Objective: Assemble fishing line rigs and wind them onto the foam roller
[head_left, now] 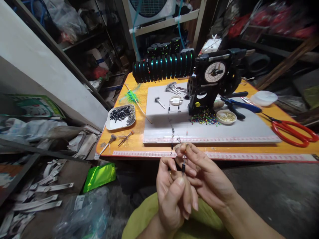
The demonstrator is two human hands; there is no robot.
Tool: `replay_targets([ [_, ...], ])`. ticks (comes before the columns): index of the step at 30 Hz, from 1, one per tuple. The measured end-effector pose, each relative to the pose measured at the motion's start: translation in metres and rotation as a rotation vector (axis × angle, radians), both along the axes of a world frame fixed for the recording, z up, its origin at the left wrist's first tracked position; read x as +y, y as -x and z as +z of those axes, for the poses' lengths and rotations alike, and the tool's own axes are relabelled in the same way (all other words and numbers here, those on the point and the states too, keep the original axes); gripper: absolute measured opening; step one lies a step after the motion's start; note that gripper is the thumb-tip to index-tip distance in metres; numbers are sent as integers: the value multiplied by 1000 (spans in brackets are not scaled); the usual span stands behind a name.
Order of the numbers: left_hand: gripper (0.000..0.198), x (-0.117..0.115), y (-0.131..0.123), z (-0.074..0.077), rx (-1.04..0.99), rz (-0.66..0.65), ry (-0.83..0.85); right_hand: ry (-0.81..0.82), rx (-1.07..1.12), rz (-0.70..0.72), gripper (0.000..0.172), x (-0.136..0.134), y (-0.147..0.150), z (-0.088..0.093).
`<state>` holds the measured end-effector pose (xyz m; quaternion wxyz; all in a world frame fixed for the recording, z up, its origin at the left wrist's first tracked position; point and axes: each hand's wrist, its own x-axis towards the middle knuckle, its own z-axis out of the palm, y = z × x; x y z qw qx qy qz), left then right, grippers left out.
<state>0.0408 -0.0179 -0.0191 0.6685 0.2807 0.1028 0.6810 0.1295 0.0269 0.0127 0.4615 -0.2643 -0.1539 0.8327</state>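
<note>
Both my hands are raised in front of the table's near edge. Between them is a short black tube [183, 168] on a thin line. My left hand [174, 196] pinches the lower end of the line just under the tube, thumb against forefinger. Above it, my right hand [203, 169] is closed on the line's upper end, where a tiny orange spot shows at the fingertips. Beyond my fingers, a strand with small black tubes [172, 131] hangs or lies in front of the grey board [159, 122]; which of these I cannot tell.
A black winding machine [205, 79] with a dial carries ribbed black rolls [163, 68]. Around it are a tray of black tubes [108, 123], colored beads [204, 118], a dish of gold-colored pieces [226, 122], pliers [233, 108] and red-handled scissors [294, 131]. A measuring tape [236, 156] edges the table.
</note>
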Motion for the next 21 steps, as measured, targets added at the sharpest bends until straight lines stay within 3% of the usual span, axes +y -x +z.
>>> replay_targets([
  [4,9,0,-1,-1,35,-7,-10,-116,-114,-25,29,10,-6,1],
  [9,3,0,-2,-1,70,-6,45,-240,-221,-106,26,31,-11,17],
  [13,5,-2,-3,-5,73,-1,67,-218,-215,-61,27,35,-10,19],
  [21,5,-9,-5,-16,69,-42,85,-166,-195,-90,31,20,-10,5],
])
